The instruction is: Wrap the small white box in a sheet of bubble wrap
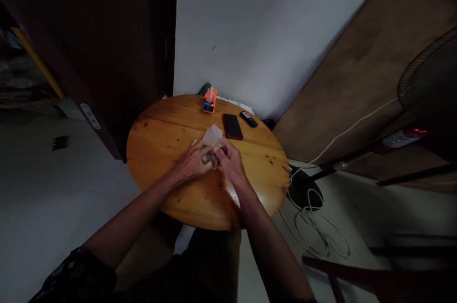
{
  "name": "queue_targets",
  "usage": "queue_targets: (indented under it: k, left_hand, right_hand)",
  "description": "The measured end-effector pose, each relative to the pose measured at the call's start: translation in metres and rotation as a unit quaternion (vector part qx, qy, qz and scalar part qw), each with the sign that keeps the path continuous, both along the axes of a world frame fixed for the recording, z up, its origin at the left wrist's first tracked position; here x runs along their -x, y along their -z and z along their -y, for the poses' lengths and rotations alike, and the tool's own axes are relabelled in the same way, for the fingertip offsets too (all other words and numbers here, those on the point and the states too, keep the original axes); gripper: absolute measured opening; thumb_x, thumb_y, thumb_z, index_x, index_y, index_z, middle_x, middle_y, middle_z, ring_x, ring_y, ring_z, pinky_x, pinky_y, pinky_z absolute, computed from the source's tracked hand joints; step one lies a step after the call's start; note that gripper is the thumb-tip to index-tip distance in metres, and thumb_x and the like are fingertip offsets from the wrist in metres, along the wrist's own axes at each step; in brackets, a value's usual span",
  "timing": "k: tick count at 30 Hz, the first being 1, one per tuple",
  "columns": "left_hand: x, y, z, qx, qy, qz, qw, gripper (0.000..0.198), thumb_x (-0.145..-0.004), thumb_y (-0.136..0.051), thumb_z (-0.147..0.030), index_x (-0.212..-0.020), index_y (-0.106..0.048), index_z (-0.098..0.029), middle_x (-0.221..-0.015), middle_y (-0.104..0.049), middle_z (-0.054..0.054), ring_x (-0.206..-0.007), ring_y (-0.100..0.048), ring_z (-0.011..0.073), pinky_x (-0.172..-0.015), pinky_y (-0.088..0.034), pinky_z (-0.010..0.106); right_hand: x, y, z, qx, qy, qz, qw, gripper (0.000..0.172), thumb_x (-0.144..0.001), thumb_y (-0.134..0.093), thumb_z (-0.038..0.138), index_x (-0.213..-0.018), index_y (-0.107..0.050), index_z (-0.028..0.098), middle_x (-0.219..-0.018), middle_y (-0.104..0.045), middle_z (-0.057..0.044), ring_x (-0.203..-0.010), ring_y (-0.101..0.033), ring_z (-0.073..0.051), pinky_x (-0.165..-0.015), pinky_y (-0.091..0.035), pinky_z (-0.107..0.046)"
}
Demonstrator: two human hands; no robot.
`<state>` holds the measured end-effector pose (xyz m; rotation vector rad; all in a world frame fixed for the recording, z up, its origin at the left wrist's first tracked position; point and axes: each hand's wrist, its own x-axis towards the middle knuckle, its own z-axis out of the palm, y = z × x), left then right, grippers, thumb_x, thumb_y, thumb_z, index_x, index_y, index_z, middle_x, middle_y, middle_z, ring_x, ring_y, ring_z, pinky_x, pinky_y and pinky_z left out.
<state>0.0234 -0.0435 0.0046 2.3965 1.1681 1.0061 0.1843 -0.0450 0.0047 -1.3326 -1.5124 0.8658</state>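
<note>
Over the round wooden table [207, 200], left hand [192, 160] and right hand [231, 160] pinch crumpled plastic film [213, 134] (orange tape dispenser [210, 99] near the table's far edge).

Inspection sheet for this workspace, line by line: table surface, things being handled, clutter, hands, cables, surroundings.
Surface: rounded wooden table, knots and dark seam lines visible.
Things in hand: crumpled translucent plastic; contents, if any, cannot be made out.
Clutter: orange-and-blue tape dispenser, flat dark red-edged item, perhaps a phone, and small dark handset, all beyond the hands.
Left hand: fingers bent around the plastic.
Right hand: fingers and thumb at the plastic, apparently pinching it.
Cables: pale cable from near the fan, looped loosely on the floor.
Surroundings: pale wall, leaning brown board.
</note>
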Motion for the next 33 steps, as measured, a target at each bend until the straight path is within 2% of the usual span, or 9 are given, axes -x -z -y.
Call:
queue_targets:
  k: [3, 6, 10, 15, 17, 20, 24, 28, 33]
  left_hand:
    - [-0.001, 0.004, -0.001, 0.036, -0.015, 0.057, 0.998, 0.059, -0.073, -0.064, -0.019, -0.132, -0.057, -0.013, -0.116, -0.065, 0.012, -0.109, -0.058, 0.0274, -0.105, -0.044, 0.047]
    - [0.000, 0.008, -0.001, 0.073, -0.018, 0.125, 0.989, 0.067, -0.072, -0.064, -0.018, -0.138, -0.050, -0.014, -0.117, -0.063, 0.011, -0.108, -0.058, 0.0254, -0.101, -0.047, 0.043]
    - [-0.001, 0.012, 0.000, 0.129, -0.032, 0.203, 0.970, 0.056, -0.076, -0.063, -0.020, -0.131, -0.055, -0.018, -0.116, -0.060, 0.008, -0.099, -0.062, 0.0198, -0.086, -0.053, 0.033]
    - [-0.007, 0.012, -0.001, 0.115, -0.059, 0.191, 0.973, 0.036, -0.079, -0.062, -0.021, -0.115, -0.064, -0.017, -0.106, -0.061, 0.007, -0.101, -0.061, 0.0217, -0.093, -0.051, 0.038]
    - [-0.008, 0.012, -0.003, 0.121, -0.059, 0.176, 0.975, 0.034, -0.078, -0.061, -0.018, -0.112, -0.064, -0.018, -0.103, -0.061, 0.006, -0.100, -0.061, 0.0211, -0.093, -0.051, 0.037]
    - [-0.009, 0.011, -0.003, 0.134, -0.067, 0.153, 0.977, 0.036, -0.075, -0.063, -0.017, -0.112, -0.065, -0.018, -0.103, -0.060, 0.005, -0.097, -0.061, 0.0204, -0.091, -0.052, 0.035]
    - [-0.009, 0.009, -0.002, 0.131, -0.071, 0.129, 0.980, 0.037, -0.073, -0.065, -0.017, -0.111, -0.065, -0.017, -0.105, -0.061, 0.006, -0.098, -0.060, 0.0213, -0.093, -0.051, 0.036]
    - [-0.009, 0.008, -0.001, 0.119, -0.067, 0.124, 0.983, 0.035, -0.075, -0.064, -0.016, -0.110, -0.065, -0.018, -0.106, -0.062, 0.005, -0.102, -0.060, 0.0220, -0.096, -0.050, 0.038]
    - [-0.011, 0.010, 0.003, 0.112, -0.058, 0.120, 0.985, 0.036, -0.076, -0.063, -0.017, -0.112, -0.066, -0.020, -0.108, -0.060, 0.006, -0.106, -0.060, 0.0223, -0.099, -0.050, 0.037]
  right_hand:
    - [-0.003, -0.004, 0.008, 0.001, -0.028, 0.004, 1.000, 0.050, -0.089, -0.051, 0.032, -0.135, -0.053, 0.014, -0.096, -0.073, -0.008, -0.080, -0.065, -0.018, -0.071, -0.054, -0.030]
    - [-0.005, -0.013, 0.014, -0.004, -0.084, 0.052, 0.995, 0.056, -0.086, -0.050, 0.021, -0.142, -0.048, 0.015, -0.107, -0.073, -0.009, -0.083, -0.066, -0.017, -0.077, -0.053, -0.031]
    - [0.001, -0.025, 0.024, -0.023, -0.099, 0.229, 0.968, 0.074, -0.079, -0.057, 0.015, -0.151, -0.039, 0.020, -0.121, -0.070, -0.010, -0.084, -0.066, -0.019, -0.081, -0.053, -0.035]
    - [0.011, -0.030, 0.037, -0.068, -0.074, 0.360, 0.928, 0.084, -0.075, -0.064, 0.015, -0.154, -0.035, 0.017, -0.129, -0.066, -0.015, -0.107, -0.065, -0.028, -0.092, -0.051, -0.041]
    - [0.006, -0.029, 0.037, -0.064, -0.098, 0.315, 0.942, 0.082, -0.076, -0.065, 0.017, -0.152, -0.037, 0.018, -0.128, -0.067, -0.014, -0.098, -0.066, -0.025, -0.089, -0.052, -0.040]
    - [-0.012, -0.026, 0.030, -0.033, -0.105, 0.130, 0.985, 0.067, -0.078, -0.063, 0.025, -0.143, -0.047, 0.021, -0.119, -0.071, -0.010, -0.078, -0.065, -0.017, -0.076, -0.055, -0.034]
    - [-0.034, -0.018, 0.007, 0.034, 0.039, -0.064, 0.997, 0.043, -0.077, -0.065, 0.035, -0.116, -0.058, 0.019, -0.091, -0.071, -0.003, -0.063, -0.061, -0.013, -0.052, -0.049, -0.024]
    - [-0.032, -0.015, -0.020, 0.144, 0.065, -0.095, 0.983, 0.046, -0.067, -0.077, 0.033, -0.106, -0.057, 0.019, -0.073, -0.066, 0.000, -0.060, -0.064, -0.015, -0.040, -0.046, -0.021]
    - [-0.013, -0.017, -0.055, 0.172, 0.036, -0.077, 0.981, 0.032, -0.060, -0.079, 0.028, -0.085, -0.061, 0.018, -0.060, -0.063, 0.002, -0.045, -0.053, -0.011, -0.033, -0.038, -0.019]
